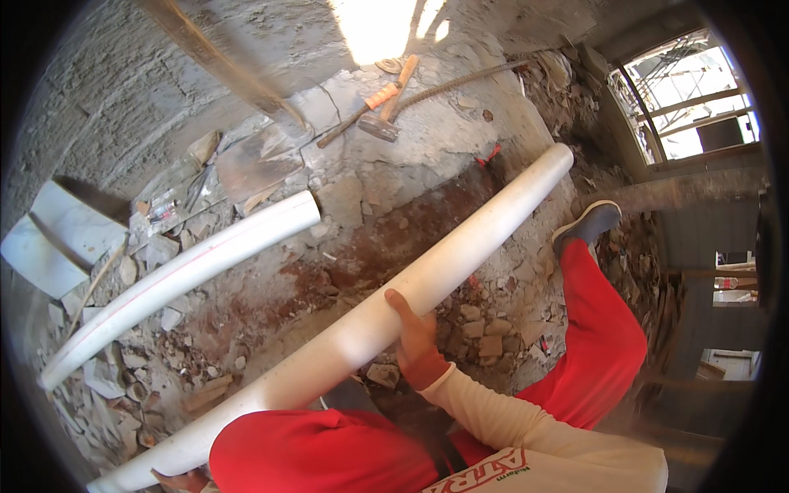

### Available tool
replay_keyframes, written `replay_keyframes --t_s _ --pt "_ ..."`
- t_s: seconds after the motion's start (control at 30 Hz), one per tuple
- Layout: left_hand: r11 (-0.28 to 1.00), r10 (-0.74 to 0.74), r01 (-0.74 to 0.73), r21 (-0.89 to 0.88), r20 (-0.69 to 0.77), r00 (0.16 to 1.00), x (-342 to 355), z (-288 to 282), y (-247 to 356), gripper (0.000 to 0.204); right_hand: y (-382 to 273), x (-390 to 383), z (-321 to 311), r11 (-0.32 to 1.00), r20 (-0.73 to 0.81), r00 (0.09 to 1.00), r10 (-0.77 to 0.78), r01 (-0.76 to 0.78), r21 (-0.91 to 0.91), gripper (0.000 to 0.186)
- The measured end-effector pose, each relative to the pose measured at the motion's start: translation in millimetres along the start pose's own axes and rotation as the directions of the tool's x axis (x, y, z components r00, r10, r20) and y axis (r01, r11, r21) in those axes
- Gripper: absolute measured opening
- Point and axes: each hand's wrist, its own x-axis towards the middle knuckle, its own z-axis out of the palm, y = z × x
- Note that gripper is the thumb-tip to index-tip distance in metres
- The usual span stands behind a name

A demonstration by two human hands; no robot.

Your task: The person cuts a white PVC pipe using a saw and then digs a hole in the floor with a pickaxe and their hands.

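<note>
A long white plastic pipe point(337, 349) runs diagonally across the view, from the lower left to the upper right. My right hand point(417, 341) grips it near the middle, thumb on top; the other fingers are mostly hidden behind and under it. At the lower left, my left hand point(182, 481) is closed on the same pipe's near edge, partly hidden by my red-trousered knee point(279, 452). A second, shorter white pipe point(193, 267) with a thin red line lies on the rubble to the left, apart from both hands.
A hammer point(382, 123) and an orange-handled tool point(362, 111) lie on the concrete ledge, beside a long steel bar point(468, 82). A wooden post point(222, 66) leans at upper left. Broken tile pieces point(62, 234) and rubble point(485, 333) cover the ground. My shod foot point(588, 226) is near the pipe's far end.
</note>
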Motion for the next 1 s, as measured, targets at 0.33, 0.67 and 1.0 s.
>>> replay_keyframes --t_s 0.33,0.67,1.0 --pt "0.915 -0.006 0.118 -0.386 0.28 0.96 -19.8 85.7 36.2 0.069 -68.8 82.8 76.9 0.963 0.016 0.969 -0.248 0.245 0.117 0.046" --pt "0.486 -0.555 0.679 -0.55 0.406 0.727 -8.5 197.6 24.8 0.072 -88.3 201.4 80.9 0.979 -0.227 0.952 -0.204 0.192 -0.073 0.096" --pt "0.489 -0.567 0.801 -0.345 0.572 0.593 10.5 184.6 -6.0 0.08 -46.1 173.8 11.9 0.996 0.017 0.997 0.079 -0.079 -0.034 0.053"
